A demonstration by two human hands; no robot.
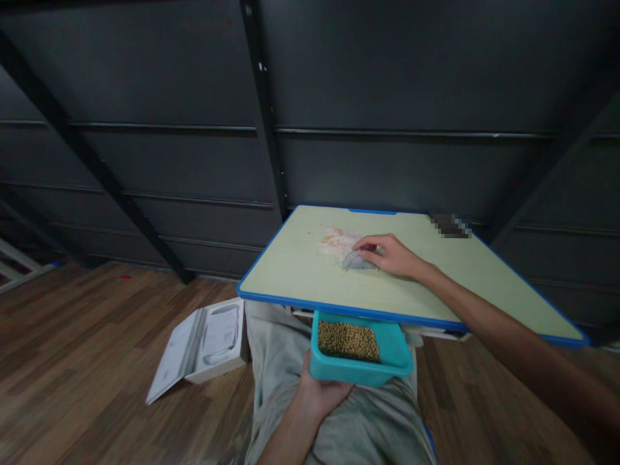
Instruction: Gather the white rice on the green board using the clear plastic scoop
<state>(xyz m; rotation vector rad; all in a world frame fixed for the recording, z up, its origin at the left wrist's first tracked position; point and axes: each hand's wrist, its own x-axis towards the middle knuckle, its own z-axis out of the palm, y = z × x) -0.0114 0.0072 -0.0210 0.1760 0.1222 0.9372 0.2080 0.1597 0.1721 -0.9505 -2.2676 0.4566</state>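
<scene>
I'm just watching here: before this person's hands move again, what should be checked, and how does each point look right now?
1. Left hand grips the blue tub from below: ok.
2. Tub sits just under the near edge of the table: ok.
3. Tub is level, with the beans staying inside: ok.
4. Right hand rests on the table at the scattered grains: ok.
5. What the right fingers cover, a small greyish thing: cannot tell.
6. Open white box on the floor lies away from both hands: ok.
</scene>
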